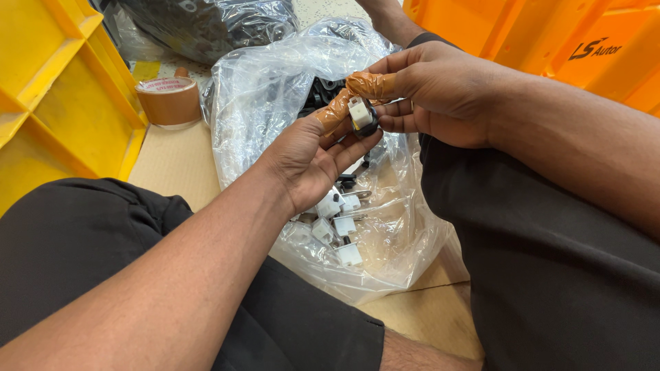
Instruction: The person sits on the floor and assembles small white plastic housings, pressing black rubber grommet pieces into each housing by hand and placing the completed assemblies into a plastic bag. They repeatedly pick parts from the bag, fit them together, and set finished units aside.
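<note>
Yellow plastic crates [62, 89] flank a clear plastic bag [275, 89] of small white plastic parts [340, 227] between the knees. Left hand [313, 154] and right hand [440, 93], fingers [368, 84] taped brown, pinch one small white-and-black plastic part [362, 117] together above the bag.

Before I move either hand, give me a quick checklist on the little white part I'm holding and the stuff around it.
1. White part pinched by both hands: ok.
2. Left hand under it, taped thumb on it: ok.
3. Right hand taped finger on top: ok.
4. Black piece fully seated: cannot tell.
5. Spare white parts lie in the clear bag: ok.
6. Tape roll apart from the hands: ok.
</note>
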`<state>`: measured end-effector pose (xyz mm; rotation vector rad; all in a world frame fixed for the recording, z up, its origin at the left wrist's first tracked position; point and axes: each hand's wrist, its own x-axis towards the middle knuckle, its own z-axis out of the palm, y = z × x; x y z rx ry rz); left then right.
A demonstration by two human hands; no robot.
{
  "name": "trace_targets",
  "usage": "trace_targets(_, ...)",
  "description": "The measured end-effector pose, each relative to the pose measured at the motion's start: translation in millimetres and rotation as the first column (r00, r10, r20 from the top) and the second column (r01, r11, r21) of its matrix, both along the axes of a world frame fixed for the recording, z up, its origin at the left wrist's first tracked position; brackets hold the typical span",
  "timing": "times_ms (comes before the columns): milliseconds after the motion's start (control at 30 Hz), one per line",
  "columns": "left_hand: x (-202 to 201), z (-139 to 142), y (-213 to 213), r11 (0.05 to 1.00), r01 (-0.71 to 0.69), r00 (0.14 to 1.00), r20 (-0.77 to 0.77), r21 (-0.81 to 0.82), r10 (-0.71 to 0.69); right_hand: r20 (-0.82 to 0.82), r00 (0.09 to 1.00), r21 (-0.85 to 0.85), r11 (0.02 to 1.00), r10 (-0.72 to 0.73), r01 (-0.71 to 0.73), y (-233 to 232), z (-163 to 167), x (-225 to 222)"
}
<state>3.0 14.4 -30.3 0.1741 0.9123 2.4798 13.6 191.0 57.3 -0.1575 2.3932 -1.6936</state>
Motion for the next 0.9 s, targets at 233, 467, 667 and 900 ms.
trace_targets(233, 0.3, 0.2, 0.3, 1.0, 0.0, 1.0, 0.006, -0.009, 0.0, 0.005, 1.0, -0.009, 1.0, -0.004, 0.004, 0.5, -0.8, -0.2)
trace_targets(467, -0.3, 0.4, 0.5, 1.0, 0.005, 1.0, -0.006, -0.008, -0.006, 0.004, 1.0, 0.0, 1.0, -0.004, 0.004, 0.9, -0.7, -0.5)
trace_targets(667, 1.0, 0.2, 0.5, 1.0, 0.002, 1.0, 0.002, -0.014, -0.002, 0.005, 1.0, 0.006, 1.0, 0.002, -0.002, 1.5, -0.9, -0.3)
trace_targets(900, 2.5, 1.0, 0.3, 1.0, 0.0, 1.0, 0.014, -0.014, 0.0, 0.011, 1.0, -0.001, 1.0, 0.001, -0.001, 1.3, -1.1, 0.1)
